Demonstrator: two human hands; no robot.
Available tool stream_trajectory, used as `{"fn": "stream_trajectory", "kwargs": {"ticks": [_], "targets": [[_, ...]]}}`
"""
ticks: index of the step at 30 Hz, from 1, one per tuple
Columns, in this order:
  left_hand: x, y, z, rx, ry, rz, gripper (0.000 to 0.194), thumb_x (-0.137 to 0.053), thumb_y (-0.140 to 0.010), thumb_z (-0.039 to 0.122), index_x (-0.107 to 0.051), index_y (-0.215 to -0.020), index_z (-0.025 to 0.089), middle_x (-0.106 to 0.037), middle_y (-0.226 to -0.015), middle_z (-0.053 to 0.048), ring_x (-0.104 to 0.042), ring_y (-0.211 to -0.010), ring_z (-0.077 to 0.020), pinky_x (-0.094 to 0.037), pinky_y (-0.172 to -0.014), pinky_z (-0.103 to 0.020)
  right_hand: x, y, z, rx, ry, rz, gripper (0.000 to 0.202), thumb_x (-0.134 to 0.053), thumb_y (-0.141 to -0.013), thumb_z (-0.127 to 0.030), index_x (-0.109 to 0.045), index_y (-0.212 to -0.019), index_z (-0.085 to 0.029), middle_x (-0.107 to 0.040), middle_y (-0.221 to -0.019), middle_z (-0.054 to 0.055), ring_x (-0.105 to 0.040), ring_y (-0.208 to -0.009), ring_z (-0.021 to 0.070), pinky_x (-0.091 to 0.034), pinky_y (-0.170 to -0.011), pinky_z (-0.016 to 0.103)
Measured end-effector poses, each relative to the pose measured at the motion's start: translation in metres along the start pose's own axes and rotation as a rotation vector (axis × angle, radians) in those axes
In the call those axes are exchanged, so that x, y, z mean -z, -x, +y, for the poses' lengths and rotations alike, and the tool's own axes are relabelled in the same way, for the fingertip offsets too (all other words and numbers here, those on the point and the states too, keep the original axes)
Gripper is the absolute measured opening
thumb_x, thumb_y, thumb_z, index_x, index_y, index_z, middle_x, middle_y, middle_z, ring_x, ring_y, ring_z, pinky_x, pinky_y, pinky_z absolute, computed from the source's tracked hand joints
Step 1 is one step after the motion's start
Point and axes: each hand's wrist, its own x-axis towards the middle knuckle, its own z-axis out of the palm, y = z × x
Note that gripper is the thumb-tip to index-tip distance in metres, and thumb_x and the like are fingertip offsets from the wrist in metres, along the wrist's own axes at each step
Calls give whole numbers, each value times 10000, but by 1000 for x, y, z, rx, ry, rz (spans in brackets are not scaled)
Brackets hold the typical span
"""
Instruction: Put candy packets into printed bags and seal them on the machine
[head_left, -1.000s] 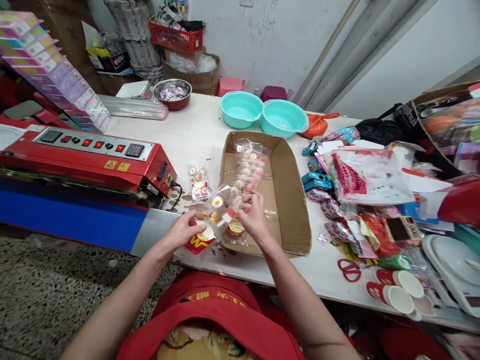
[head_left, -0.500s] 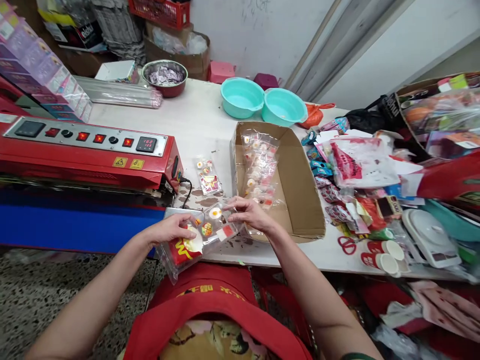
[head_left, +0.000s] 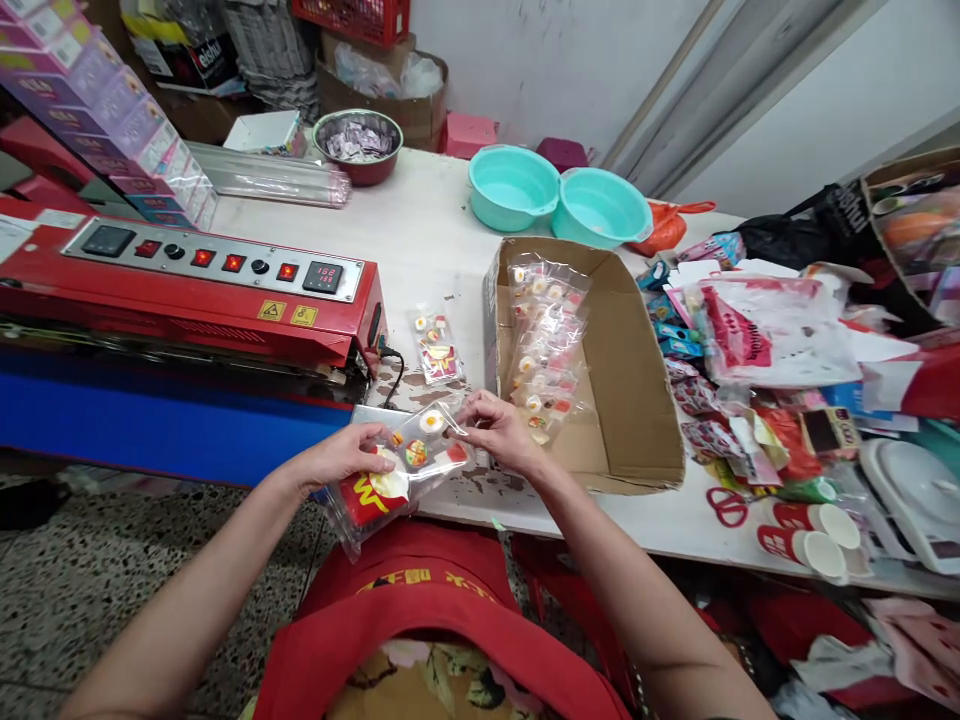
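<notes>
Nearest, one red apron [head_left: 420,590], with yellow writing too folded to read. Just past it, by the edge of the table [head_left: 450,230], one clear bag [head_left: 416,452], gripped at one end by the left hand [head_left: 337,460], pinched at the other by the right hand [head_left: 499,435]. Inside, one red piece with a big yellow letter, like a W, and one fried egg shape. Off to the right, two paper cups [head_left: 802,550] and one pair of red scissors [head_left: 726,507]. Just past the right hand, one brown box [head_left: 626,400], near left corner hidden by that hand; inside, bags [head_left: 547,340] too overlapped to count. Left of the box, one more bag [head_left: 436,345], flat. Farther left, one red machine [head_left: 187,325] with two yellow stickers [head_left: 303,316]. Farther back, two blue-green tubs [head_left: 514,190] and one bowl [head_left: 358,145]. Behind, one black box [head_left: 199,62] with letters like "eishui".
</notes>
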Motion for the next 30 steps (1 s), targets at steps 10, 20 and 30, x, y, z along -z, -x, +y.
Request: {"fn": "stream_trajectory", "kwargs": {"ticks": [10,20,30], "targets": [[-5,5,-15,0,1,73,369,-767,-665,314,-631,-972,163,-704,-905,-39,-657,-781,-186,-497,-685,-262,-9,3,9,-95,67,-32,225,-718,-744,-406,-637,-699,-200,-567,-691,-2,-522,-629,146,-420,-595,269],[-1,23,-33,-47,237,172,586,-802,-657,303,-577,-1185,186,-695,-1106,-82,-671,-945,-232,-523,-826,-334,-17,4,1,-223,-142,61,285,-741,-693,-499,-723,-774,-226,-594,-1260,86,-508,-1231,264,-465,-915,390],[-8,28,-37,-146,275,260,575,-788,-688,349,-579,-1198,187,-648,-1200,-105,-622,-1078,-230,-496,-882,-308,-46,-12,-4,-369,-383,176,314,-832,-581,-472,-699,-661,-199,-722,-719,40,-638,-643,180,-539,-663,343]]}}
